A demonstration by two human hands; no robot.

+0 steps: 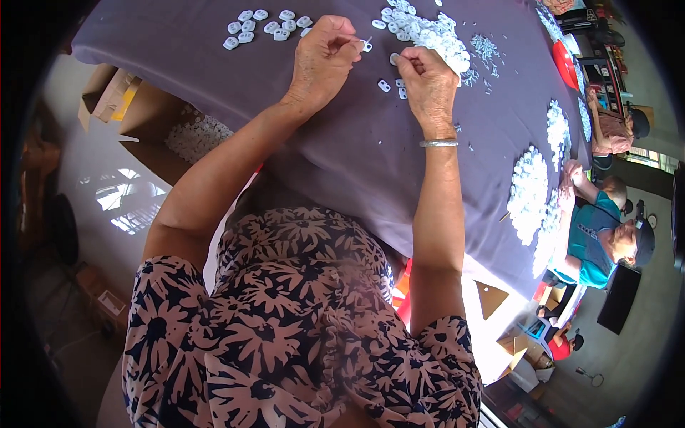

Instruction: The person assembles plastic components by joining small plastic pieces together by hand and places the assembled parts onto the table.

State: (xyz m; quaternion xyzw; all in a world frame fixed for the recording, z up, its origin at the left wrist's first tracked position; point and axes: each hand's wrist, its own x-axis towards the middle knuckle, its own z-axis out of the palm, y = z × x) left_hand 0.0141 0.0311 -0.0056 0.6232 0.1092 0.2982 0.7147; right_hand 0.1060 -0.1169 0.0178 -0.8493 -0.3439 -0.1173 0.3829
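My left hand (322,68) is pinched over the dark cloth, with a small white plastic piece (367,46) between thumb and fingertips. A thin bit sticks up from that piece. To its right, my right hand (430,80) is closed in a pinch, a small white oval plastic piece (394,58) showing at its fingertips. Just beyond the right hand lies a heap of white oval pieces (432,32). A few white two-holed pieces (384,85) rest on the cloth between the hands. Farther left are several more two-holed pieces (283,28), spread loosely.
Small bluish pins (485,48) are scattered right of the heap. A dark tablecloth (342,143) covers the table. More white piles (526,192) lie along the right side, near a person in a teal shirt (596,228). An open cardboard box (153,107) holding white pieces stands at lower left.
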